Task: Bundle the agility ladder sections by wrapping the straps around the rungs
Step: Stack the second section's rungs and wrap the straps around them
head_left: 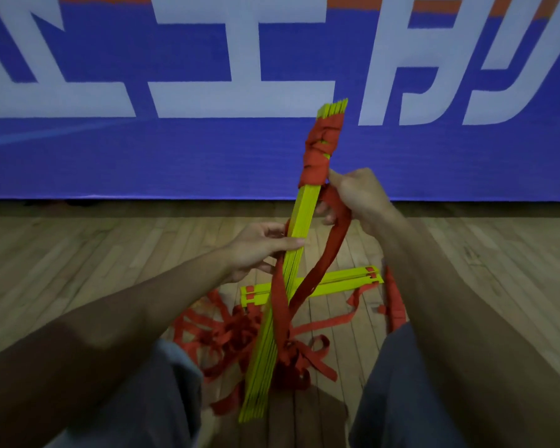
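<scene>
A stack of yellow rungs (301,215) stands nearly upright between my knees, leaning away to the right. Its top end is wound with red strap (320,150). My left hand (262,247) grips the stack at mid-height, thumb across the front. Just below the wound part, my right hand (356,195) holds a loose red strap (333,234) beside the stack. That strap hangs down and crosses the rungs toward a tangle of red straps (288,354) at the bottom end.
A second yellow rung bundle (333,281) lies flat on the wooden floor (78,253) behind the stack, with loose red straps (393,299) around it. A blue banner with white characters (175,150) runs along the floor's far edge. My knees frame the bottom.
</scene>
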